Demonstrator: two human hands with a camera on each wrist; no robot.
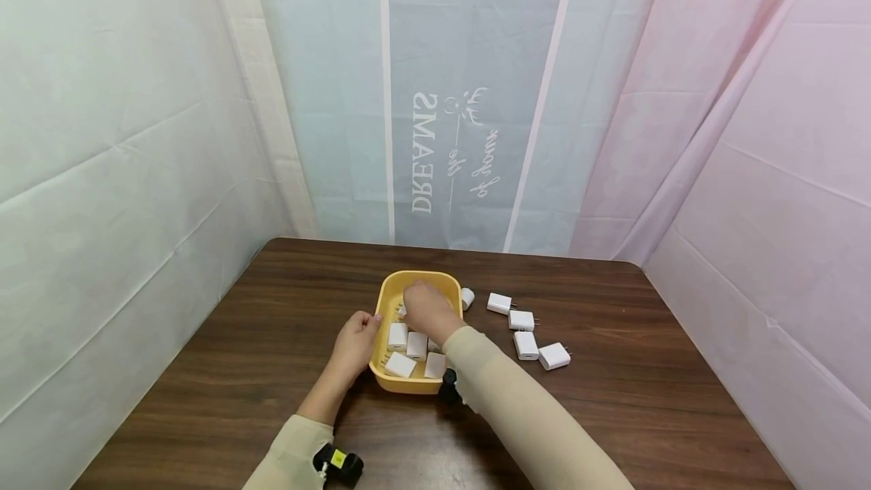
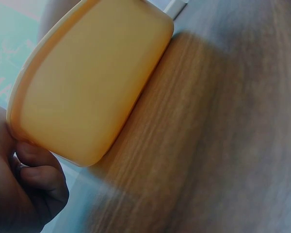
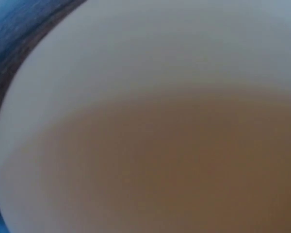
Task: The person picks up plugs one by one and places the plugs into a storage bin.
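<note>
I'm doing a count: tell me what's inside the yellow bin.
Inside the yellow bin, several white plug adapters lie toward the near end, and part of another shows beside the right grip. That grip and its sleeve hide whatever lies beneath.

Yellow tray (image 1: 408,385), white plug adapters (image 1: 499,303), brown wood-grain table (image 1: 286,308)

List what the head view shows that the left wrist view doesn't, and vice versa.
Only head: the inside of the yellow container, with white chargers in it. Only left wrist: a close side view of the container's outer wall, beside the left hand. Both: the container, the left hand at its rim, the tabletop and lettered backdrop.
</note>
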